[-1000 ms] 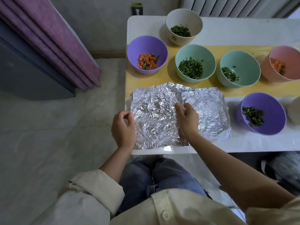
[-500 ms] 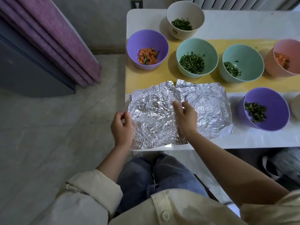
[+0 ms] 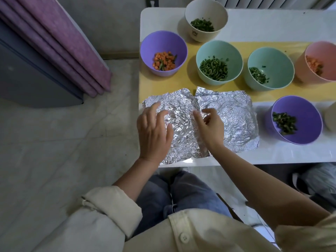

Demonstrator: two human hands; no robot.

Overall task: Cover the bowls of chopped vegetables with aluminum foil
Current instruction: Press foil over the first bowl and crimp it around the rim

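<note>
Two crumpled aluminum foil sheets lie flat at the table's front edge; the left foil sheet (image 3: pixel 181 113) overlaps the right foil sheet (image 3: pixel 234 120). My left hand (image 3: pixel 152 131) rests on the left sheet with fingers spread. My right hand (image 3: pixel 209 128) is at the seam between the sheets, its curled fingers pinching the left sheet's right edge. Uncovered bowls of chopped vegetables stand behind: a purple bowl with carrot (image 3: pixel 163 42), a cream bowl (image 3: pixel 206 10), two teal bowls (image 3: pixel 219 50) (image 3: pixel 271 59), a pink bowl (image 3: pixel 321 51). Another purple bowl (image 3: pixel 301 110) sits right of the foil.
The white table (image 3: pixel 272 157) carries a yellow mat (image 3: pixel 181 84) under the middle bowls. A pale bowl (image 3: pixel 331 115) is cut off at the right edge. Purple curtains (image 3: pixel 60 42) hang left, over a tiled floor. My knees are under the table's front edge.
My left hand let go of the left sheet's left edge, opened and moved onto the sheet. The lifted sheet now lies flatter. My right hand stays at the seam.
</note>
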